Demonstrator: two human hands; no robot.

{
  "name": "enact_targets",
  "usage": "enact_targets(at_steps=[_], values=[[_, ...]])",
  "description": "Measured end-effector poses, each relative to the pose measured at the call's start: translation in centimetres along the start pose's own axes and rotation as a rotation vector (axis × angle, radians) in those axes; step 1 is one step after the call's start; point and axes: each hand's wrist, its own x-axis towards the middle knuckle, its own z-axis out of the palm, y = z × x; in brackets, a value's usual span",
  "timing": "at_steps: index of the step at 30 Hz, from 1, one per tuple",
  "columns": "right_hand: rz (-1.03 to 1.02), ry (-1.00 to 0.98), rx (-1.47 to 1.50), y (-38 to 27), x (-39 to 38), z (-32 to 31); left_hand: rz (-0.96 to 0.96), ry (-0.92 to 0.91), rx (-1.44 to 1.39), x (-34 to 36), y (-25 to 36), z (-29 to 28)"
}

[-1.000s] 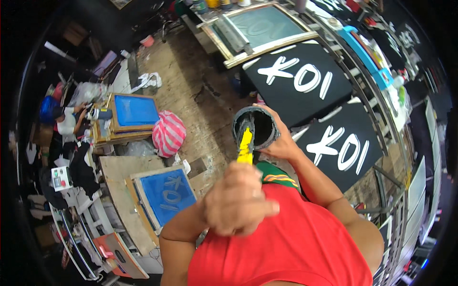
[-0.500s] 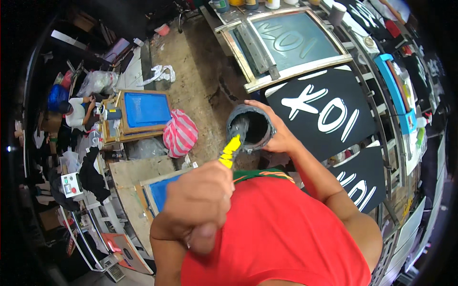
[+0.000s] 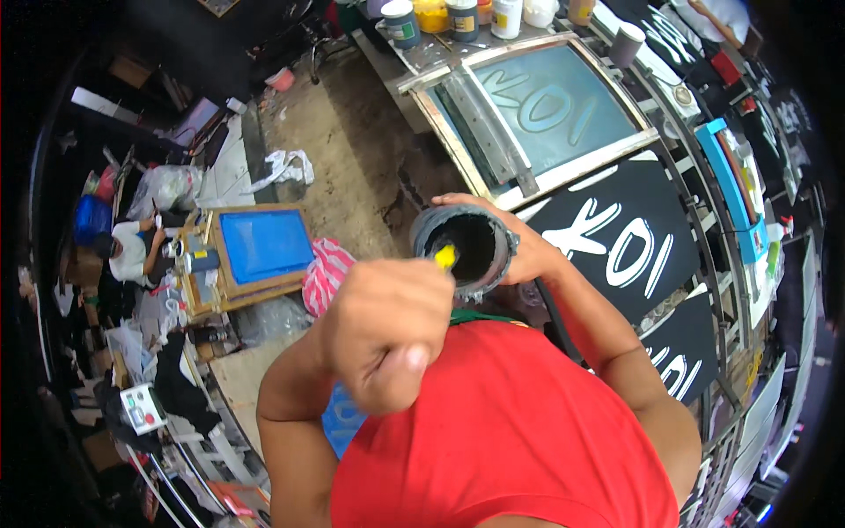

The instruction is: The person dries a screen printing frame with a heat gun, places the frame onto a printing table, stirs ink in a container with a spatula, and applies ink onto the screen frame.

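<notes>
My right hand point(image 3: 530, 253) is wrapped round the side of a dark, ink-crusted tub point(image 3: 486, 283), its open mouth facing up toward me. Inside, the tub looks dark; how full it is I cannot tell. My left hand point(image 3: 387, 333) is closed in a fist just in front of the rim. It grips a tool with a yellow handle point(image 3: 445, 257), of which only a short piece shows, reaching into the tub's mouth. The tool's working end is hidden.
Right of the tub lie black fabric panels point(image 3: 616, 231) with white lettering. Beyond them rests a framed printing screen point(image 3: 563, 106) with a metal squeegee, near several ink jars point(image 3: 400, 25). At left are a blue screen point(image 3: 264, 246), a striped bag point(image 3: 330, 275) and a seated person point(image 3: 132, 251).
My left fist has moved closer to the tub, and the yellow handle now shows much less. The tub stays in my right hand. The whole view has shifted slightly.
</notes>
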Motion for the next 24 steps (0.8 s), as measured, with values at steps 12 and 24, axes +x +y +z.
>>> enact_targets(at_steps=[12,24], values=[[0.095,0.273,-0.392,0.2,15.3,2.8,0.344,0.132,-0.326,-0.2,-2.8,-18.9],[0.040,0.742,-0.605,4.1,19.5,-1.1,0.341,-0.161,0.201,5.9,-14.0,-19.8]])
